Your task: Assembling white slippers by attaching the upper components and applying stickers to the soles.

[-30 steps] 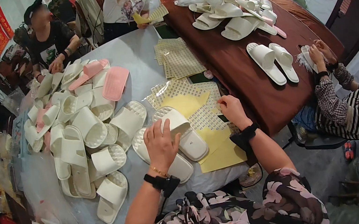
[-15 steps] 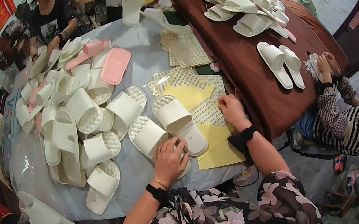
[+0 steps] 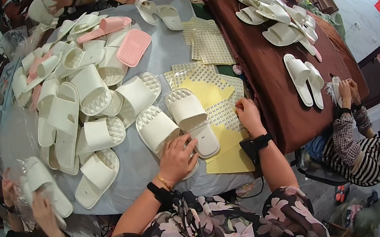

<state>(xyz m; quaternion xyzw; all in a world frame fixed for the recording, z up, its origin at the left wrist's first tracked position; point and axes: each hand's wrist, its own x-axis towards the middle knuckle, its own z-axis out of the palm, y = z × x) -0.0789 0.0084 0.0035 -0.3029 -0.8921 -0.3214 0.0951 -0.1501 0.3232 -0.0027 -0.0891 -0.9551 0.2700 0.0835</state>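
While a heap of white slippers (image 3: 76, 102) crowds the table's (image 3: 168, 47) left side, the left hand (image 3: 176, 158) lies flat near the front edge, fingers spread loosely over the heel ends of two white slippers (image 3: 175, 121), gripping nothing. Further right, the right hand (image 3: 249, 116) rests curled on a perforated sheet (image 3: 222, 113) over yellow sheets (image 3: 229, 154); I cannot tell whether it pinches it.

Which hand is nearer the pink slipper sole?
Left. The left hand rests on white slippers below the pink slipper sole; the right hand sits farther right on the sticker sheets.
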